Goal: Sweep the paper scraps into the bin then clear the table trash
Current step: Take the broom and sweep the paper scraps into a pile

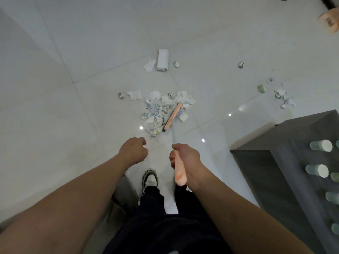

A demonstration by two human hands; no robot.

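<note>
A pile of crumpled paper scraps (159, 110) lies on the white tiled floor ahead of my feet. A pink broom head (172, 117) rests against the right side of the pile. My right hand (185, 158) grips the broom's pink handle (178, 173). My left hand (134, 150) hangs loosely curled beside it, holding nothing. A white carton (162, 59) and a torn tissue (149, 65) lie farther off. More scraps (281, 97) are scattered to the right. No bin is in view.
A dark grey table (286, 162) stands at the right, with several pale green cups (321, 145) lying on it. A pale object (330, 22) sits at the top right corner. My shoe (150, 179) is just below my hands.
</note>
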